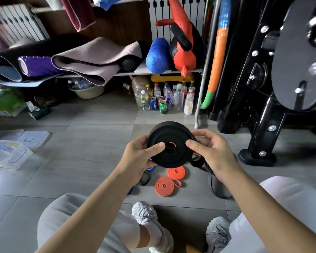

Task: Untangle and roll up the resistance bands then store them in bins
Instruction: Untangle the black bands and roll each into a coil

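Note:
A wide black resistance band (171, 141), wound into a flat coil, is held above the floor between both hands. My left hand (140, 157) grips its left edge with the thumb across the face. My right hand (210, 150) pinches the right edge, and the band's loose tail (217, 187) hangs down to the tiles under that wrist. Two rolled orange bands (165, 186) (176, 172) lie on the floor just below the coil. A blue band (150, 168) and a dark one (144, 178) peek out beneath my left hand. Clear plastic bins (9, 156) with lids sit on the floor at far left.
A low shelf holds yoga mats (96, 61), a purple roller (36, 65) and a blue foam roller (158, 55). Several bottles and cans (164, 97) stand under it. A black weight machine (274, 88) fills the right side. My knees and shoes (149, 221) are at the bottom.

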